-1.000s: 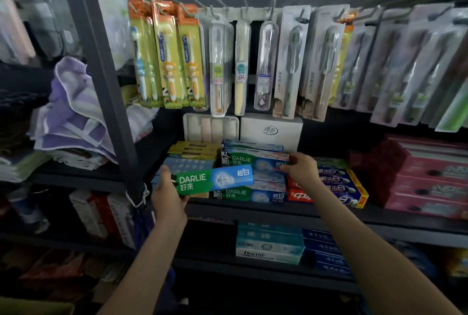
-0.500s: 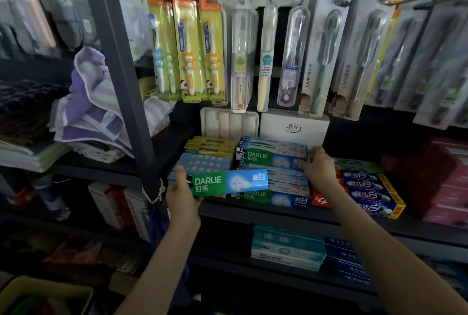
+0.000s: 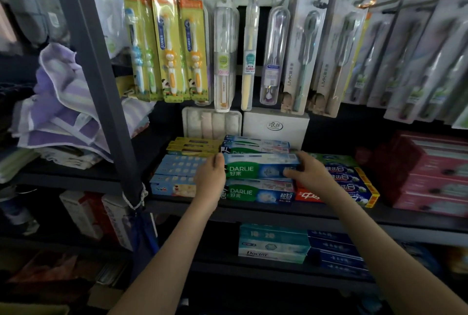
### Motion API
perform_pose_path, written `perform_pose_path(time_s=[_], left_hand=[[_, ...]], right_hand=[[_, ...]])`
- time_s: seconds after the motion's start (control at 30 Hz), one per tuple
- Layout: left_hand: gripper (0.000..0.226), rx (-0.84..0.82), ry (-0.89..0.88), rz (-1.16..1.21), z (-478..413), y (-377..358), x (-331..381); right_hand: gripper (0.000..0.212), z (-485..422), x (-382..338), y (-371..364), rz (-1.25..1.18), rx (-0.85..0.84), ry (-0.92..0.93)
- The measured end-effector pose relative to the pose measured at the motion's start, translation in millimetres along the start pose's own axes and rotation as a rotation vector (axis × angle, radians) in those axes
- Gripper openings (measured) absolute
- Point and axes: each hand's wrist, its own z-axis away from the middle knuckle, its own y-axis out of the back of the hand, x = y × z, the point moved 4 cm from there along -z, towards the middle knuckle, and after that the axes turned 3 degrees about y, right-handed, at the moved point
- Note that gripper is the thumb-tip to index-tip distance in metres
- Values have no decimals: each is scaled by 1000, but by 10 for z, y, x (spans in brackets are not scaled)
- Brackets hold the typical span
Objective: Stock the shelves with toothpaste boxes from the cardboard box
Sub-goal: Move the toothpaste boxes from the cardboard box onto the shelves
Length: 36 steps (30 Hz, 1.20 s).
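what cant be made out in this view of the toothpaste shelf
Head view only:
Both ends of the toothpaste box: covered by the left hand and right hand gripping it.
Print on its top face: blurred.
Toothbrush packs at far right: smeared, labels unreadable.
Red boxes: cut off by the right edge.
Lower left shelves: too dark to tell the goods.

Left hand, right hand gripping Darlie box ends, atop toothpaste stack
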Motion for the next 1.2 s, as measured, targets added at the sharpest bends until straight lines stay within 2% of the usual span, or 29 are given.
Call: perform_pose_path(time_s=[0.1,0.2,0.3,0.4,0.53,0.63,0.7,0.77,0.87,0.97,1.07,1.2], left_hand=[[42,-55,42,-190,-137,-149,43],[45,-85,64,-192,-246,-261,115],[53,-84,33,-118,-287,-299,150],[49,-123,-1,-60,-307,-340,131],[71,-187,-18,-193,-307,-354,34],[75,-100,-169,-432,-199,-278,31],[67,-36,-313,-473,13,-227,73],[55,-41,-493,-468,318,-244,71],[44,-197,-734,-465,871,-436,-29],[39,-454,-795,-477,1390,-785,-257],[40,-719,-786,-506,1858,-1290,-607],[39,-1015,-752,-561,2654,-1924,-1084]], right_hand=[[53,-77,132,-29,249,56,-114],[61,-137,128,-51,494,99,-195],[53,-172,84,-109,503,121,-221],[49,-202,78,-162,477,122,-244],[53,-198,72,-224,418,128,-226],[58,-61,25,-219,428,180,-191],[56,114,-10,-179,423,231,-171],[51,344,-1,-140,427,310,-105],[40,842,86,-121,403,437,30],[26,1478,321,-143,409,480,69],[21,2165,724,-151,459,486,-32],[21,3264,1416,-140,464,493,-299]])
